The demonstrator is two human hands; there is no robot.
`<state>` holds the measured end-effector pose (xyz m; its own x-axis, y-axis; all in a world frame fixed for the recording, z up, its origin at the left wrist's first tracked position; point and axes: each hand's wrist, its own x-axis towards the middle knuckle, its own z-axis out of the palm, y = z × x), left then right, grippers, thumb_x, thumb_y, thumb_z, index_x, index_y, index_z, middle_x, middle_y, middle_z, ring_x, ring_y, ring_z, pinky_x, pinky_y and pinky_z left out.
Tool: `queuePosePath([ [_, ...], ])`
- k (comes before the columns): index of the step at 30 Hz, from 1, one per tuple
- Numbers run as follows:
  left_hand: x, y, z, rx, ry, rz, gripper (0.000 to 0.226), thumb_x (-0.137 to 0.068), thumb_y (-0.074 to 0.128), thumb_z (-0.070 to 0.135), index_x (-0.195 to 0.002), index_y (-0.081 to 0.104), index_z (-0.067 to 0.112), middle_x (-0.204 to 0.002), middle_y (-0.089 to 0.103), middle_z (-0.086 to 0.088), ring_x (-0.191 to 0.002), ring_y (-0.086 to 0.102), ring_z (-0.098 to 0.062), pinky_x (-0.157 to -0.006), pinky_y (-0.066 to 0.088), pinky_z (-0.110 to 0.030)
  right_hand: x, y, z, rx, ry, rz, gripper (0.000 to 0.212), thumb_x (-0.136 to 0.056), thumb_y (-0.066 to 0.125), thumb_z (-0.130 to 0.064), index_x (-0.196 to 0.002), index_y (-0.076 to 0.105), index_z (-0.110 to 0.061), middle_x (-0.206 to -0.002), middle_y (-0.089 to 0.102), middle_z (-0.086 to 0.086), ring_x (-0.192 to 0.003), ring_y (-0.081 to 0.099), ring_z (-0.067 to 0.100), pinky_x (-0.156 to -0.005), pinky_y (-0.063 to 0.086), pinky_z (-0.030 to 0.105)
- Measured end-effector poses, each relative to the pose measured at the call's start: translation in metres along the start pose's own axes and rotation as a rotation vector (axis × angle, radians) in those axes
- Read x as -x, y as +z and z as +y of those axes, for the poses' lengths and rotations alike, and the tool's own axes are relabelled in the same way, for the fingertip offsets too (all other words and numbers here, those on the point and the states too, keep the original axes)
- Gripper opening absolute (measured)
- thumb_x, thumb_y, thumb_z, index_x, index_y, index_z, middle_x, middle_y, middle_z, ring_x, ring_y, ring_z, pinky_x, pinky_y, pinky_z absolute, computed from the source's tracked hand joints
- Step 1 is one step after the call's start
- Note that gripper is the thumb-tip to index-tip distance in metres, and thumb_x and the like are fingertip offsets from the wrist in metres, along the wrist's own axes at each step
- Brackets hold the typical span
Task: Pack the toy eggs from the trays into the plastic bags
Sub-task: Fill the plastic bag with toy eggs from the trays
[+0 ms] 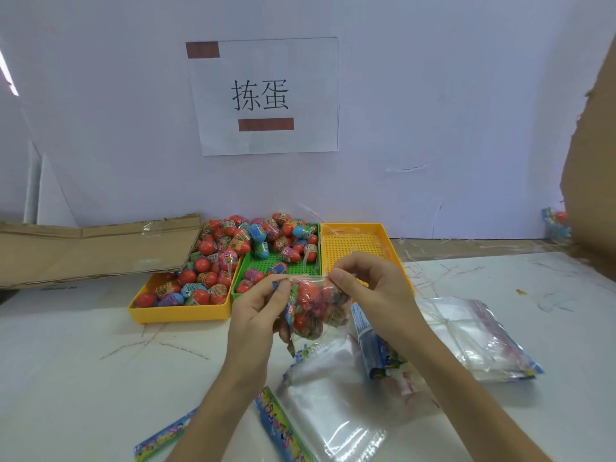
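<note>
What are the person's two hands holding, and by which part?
A clear plastic bag of toy eggs, pinched at its top edge: left hand at the left corner, right hand at the right corner.

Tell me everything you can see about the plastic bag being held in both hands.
The held bag is clear, thin plastic with a colourful printed strip along its left edge. It hangs above the white table, in front of the green tray, holding several red toy eggs. The left hand and right hand pinch its top edge at either end.
</note>
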<state>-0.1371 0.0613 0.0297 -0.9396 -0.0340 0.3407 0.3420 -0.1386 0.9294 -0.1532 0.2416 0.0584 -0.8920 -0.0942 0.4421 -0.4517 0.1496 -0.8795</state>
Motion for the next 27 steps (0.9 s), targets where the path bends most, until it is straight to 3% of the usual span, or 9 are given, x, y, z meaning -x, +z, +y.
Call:
queuePosePath([
  [5, 0.0009, -0.0003, 0.0017, 0.037, -0.038, -0.016, 0.024, -0.090, 0.058, 0.034, -0.091, 0.079, 0.022, -0.065, 0.052, -0.010, -0.052, 0.046, -0.016, -0.041, 0.039, -0.022, 0.0013, 0.0022, -0.0001, 0.044, 0.010, -0.041, 0.019, -0.097, 0.063, -0.007, -0.084, 0.067, -0.021, -0.076, 0.063, -0.013, -0.078, 0.061, 0.015, -0.070, 0.056, 0.034],
  [8, 0.0016, -0.0005, 0.0047, 0.026, -0.043, -0.034, 0.021, -0.095, 0.062, 0.034, -0.096, 0.080, 0.024, -0.082, 0.058, -0.033, -0.074, 0.054, -0.036, -0.062, 0.052, -0.050, 0.0027, 0.0002, -0.0013, 0.043, 0.004, -0.074, 0.016, -0.096, 0.066, -0.006, -0.091, 0.068, -0.022, -0.084, 0.066, -0.013, -0.084, 0.064, 0.014, -0.070, 0.056, 0.031],
  [10, 0.0023, 0.0005, 0.0054, 0.017, -0.059, -0.042, 0.027, -0.092, 0.057, 0.034, -0.100, 0.081, 0.024, -0.096, 0.059, -0.041, -0.086, 0.058, -0.050, -0.078, 0.046, -0.075, 0.0037, -0.0013, -0.0017, 0.091, -0.041, -0.062, 0.018, -0.093, 0.069, -0.005, -0.094, 0.069, -0.023, -0.087, 0.068, -0.015, -0.086, 0.066, 0.013, -0.070, 0.056, 0.031],
  [12, 0.0029, 0.0011, 0.0056, -0.001, -0.078, -0.044, 0.029, -0.091, 0.056, 0.035, -0.101, 0.081, 0.023, -0.097, 0.056, -0.046, -0.090, 0.053, -0.066, -0.081, 0.040, -0.081, 0.0044, -0.0027, -0.0010, 0.173, -0.107, -0.041, 0.019, -0.092, 0.070, -0.003, -0.091, 0.071, -0.022, -0.087, 0.068, -0.018, -0.084, 0.066, 0.012, -0.069, 0.056, 0.030],
  [16, 0.0025, 0.0003, 0.0045, -0.004, -0.073, -0.037, 0.025, -0.094, 0.059, 0.032, -0.099, 0.080, 0.020, -0.099, 0.061, -0.041, -0.099, 0.057, -0.062, -0.087, 0.046, -0.076, 0.0043, -0.0044, 0.0017, 0.260, -0.153, -0.091, 0.019, -0.094, 0.067, -0.002, -0.093, 0.078, -0.018, -0.088, 0.070, -0.017, -0.085, 0.066, 0.011, -0.069, 0.055, 0.027],
  [20, 0.0019, 0.0002, 0.0039, 0.033, -0.073, -0.011, 0.028, -0.093, 0.056, 0.031, -0.093, 0.080, 0.017, -0.095, 0.074, -0.020, -0.098, 0.069, -0.041, -0.083, 0.062, -0.045, 0.0064, -0.0041, 0.0012, 0.284, -0.166, -0.154, 0.018, -0.093, 0.066, -0.009, -0.092, 0.078, -0.022, -0.089, 0.073, -0.011, -0.088, 0.066, 0.008, -0.070, 0.051, 0.017],
  [23, 0.0005, -0.0003, 0.0042, 0.040, -0.072, 0.012, 0.031, -0.090, 0.056, 0.033, -0.090, 0.077, 0.009, -0.092, 0.071, -0.025, -0.092, 0.068, -0.042, -0.075, 0.062, -0.039, 0.0076, -0.0023, 0.0004, 0.230, -0.114, -0.171, 0.010, -0.093, 0.070, -0.020, -0.088, 0.077, -0.026, -0.085, 0.072, -0.012, -0.084, 0.066, 0.009, -0.066, 0.053, 0.019],
  [25, 0.0004, 0.0000, 0.0053, 0.029, -0.062, 0.012, 0.030, -0.090, 0.055, 0.034, -0.091, 0.079, 0.016, -0.091, 0.074, -0.021, -0.090, 0.071, -0.036, -0.071, 0.062, -0.035, 0.0052, -0.0030, 0.0006, 0.165, -0.064, -0.161, 0.011, -0.093, 0.072, -0.017, -0.085, 0.076, -0.024, -0.082, 0.071, -0.012, -0.079, 0.067, 0.009, -0.063, 0.056, 0.023],
  [27, 0.0010, 0.0012, 0.0045, -0.017, -0.030, 0.012, 0.028, -0.092, 0.055, 0.035, -0.093, 0.080, 0.022, -0.091, 0.074, -0.018, -0.091, 0.072, -0.035, -0.075, 0.063, -0.041, 0.0025, -0.0047, 0.0016, 0.111, -0.047, -0.131, 0.015, -0.093, 0.071, -0.012, -0.083, 0.076, -0.022, -0.077, 0.071, -0.007, -0.070, 0.067, 0.010, -0.061, 0.055, 0.022],
])
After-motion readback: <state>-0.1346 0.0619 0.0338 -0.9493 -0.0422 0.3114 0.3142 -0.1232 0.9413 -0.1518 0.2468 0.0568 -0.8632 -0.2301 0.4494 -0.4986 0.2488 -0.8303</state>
